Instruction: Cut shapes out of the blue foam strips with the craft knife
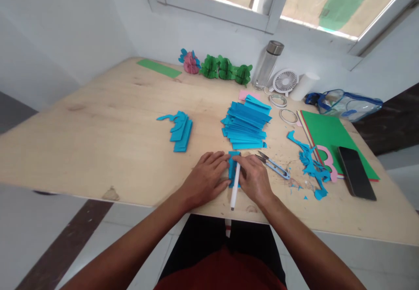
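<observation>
A small blue paper [231, 170] lies near the front edge of the table [114, 137].
The right hand [256, 179] has its fingers closed on a white pen [235, 191] over this paper; the left hand [207, 176] rests with fingers open, touching its left side.

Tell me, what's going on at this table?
A person is bent over a small blue piece at the table's near edge. The left hand presses its side; the right hand is on it too, with a white pen by the fingers. Snips lie just right of that hand. A stack of blue paper sits beyond, with more cut pieces to the left and blue scraps to the right.
</observation>
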Demonstrator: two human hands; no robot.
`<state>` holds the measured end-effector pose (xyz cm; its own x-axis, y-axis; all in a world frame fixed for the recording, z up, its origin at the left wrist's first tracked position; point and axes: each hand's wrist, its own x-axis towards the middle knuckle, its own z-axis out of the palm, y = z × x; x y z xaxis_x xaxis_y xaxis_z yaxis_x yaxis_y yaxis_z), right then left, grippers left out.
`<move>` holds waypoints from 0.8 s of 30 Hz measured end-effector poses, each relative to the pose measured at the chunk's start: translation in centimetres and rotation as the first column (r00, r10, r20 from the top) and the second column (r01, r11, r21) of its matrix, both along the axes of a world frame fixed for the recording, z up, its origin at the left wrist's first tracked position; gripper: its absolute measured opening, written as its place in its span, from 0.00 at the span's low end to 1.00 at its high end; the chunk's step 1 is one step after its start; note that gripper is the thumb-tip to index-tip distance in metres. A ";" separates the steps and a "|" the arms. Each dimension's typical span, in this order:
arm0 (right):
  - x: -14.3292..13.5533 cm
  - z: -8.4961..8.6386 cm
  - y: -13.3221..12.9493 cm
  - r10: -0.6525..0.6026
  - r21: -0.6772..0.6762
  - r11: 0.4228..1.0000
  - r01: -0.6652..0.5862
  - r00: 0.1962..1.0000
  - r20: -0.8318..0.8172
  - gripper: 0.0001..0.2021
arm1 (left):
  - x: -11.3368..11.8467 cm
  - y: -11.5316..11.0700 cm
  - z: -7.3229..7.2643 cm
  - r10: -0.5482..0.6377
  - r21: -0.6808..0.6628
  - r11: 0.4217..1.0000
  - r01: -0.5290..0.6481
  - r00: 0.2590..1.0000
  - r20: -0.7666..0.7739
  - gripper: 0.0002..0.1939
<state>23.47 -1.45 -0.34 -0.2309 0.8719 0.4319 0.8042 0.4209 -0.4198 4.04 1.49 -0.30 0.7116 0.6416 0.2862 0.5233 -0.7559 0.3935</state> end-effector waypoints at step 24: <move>-0.7 0.7 2.4 -0.265 -0.308 0.948 0.087 0.753 -0.603 0.10 | -0.1 0.0 0.2 -0.001 0.022 1.000 0.001 1.000 -0.012 0.22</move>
